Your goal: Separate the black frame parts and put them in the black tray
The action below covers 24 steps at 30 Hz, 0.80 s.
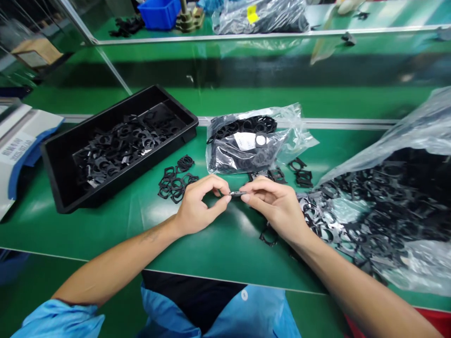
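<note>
Between my two hands a small black plastic part (237,193) is held nearly edge-on, so its full outline does not show. My left hand (202,204) pinches its left end between thumb and fingers. The right end is pinched by my right hand (276,204). Just left of my left hand lies a small group of black ring-shaped plastic parts (172,184) on the green table. Several more black parts (302,177) lie behind my right hand, and a single ring-shaped part (268,237) rests below it.
A black bin (65,188) of black parts stands at the left. Behind my hands lies a clear bag (229,157) of parts. A large open plastic bag (380,211) spills parts at the right. A blue box (158,14) sits on the back shelf, and a grey-white device (21,141) stands far left.
</note>
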Each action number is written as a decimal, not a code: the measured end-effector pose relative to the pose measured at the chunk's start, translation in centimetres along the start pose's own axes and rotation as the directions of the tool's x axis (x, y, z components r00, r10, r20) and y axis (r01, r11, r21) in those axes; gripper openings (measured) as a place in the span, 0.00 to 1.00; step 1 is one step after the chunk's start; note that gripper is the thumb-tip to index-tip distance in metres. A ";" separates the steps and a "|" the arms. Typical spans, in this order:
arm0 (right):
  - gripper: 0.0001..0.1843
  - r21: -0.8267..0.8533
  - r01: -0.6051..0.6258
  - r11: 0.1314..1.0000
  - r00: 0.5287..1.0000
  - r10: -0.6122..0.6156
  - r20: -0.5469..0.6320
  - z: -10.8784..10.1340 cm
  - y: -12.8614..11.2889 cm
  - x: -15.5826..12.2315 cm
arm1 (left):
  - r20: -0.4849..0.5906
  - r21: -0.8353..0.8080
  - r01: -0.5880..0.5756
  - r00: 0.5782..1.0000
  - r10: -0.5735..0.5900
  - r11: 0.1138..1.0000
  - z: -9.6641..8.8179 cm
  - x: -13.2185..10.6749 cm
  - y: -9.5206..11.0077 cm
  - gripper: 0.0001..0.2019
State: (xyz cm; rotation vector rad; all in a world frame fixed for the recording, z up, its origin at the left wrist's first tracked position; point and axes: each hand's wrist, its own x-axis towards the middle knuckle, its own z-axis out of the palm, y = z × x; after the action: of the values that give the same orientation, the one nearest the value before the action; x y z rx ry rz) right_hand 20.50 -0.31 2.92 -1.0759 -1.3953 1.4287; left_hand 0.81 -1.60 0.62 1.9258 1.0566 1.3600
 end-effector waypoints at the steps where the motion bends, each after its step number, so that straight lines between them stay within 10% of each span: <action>1: 0.12 0.004 0.001 1.000 1.000 0.000 -0.009 0.0 -0.1 0.0 | 0.001 0.015 -0.018 1.000 0.018 1.000 0.0 0.0 0.1 0.05; 13: 0.16 0.258 -0.289 0.922 0.957 0.288 0.042 -0.3 0.1 0.6 | 0.048 0.148 -0.218 0.976 0.214 0.965 -0.4 0.2 -1.0 0.08; 18: 0.11 -0.077 0.000 0.997 1.000 -0.002 -0.016 -0.3 -0.2 0.2 | -0.056 0.160 -0.187 0.979 0.198 0.969 -0.4 0.4 -0.9 0.04; 24: 0.05 -0.336 0.340 0.878 0.937 -0.346 0.042 -0.4 0.3 -0.2 | -0.058 0.120 -0.136 0.988 0.144 0.983 -0.4 0.5 -0.9 0.03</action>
State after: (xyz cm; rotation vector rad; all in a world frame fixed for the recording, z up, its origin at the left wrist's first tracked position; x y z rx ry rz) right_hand 20.92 -0.35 2.57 -0.9826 -1.7620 0.9387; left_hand 0.23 -0.66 0.31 2.0864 1.0702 1.4776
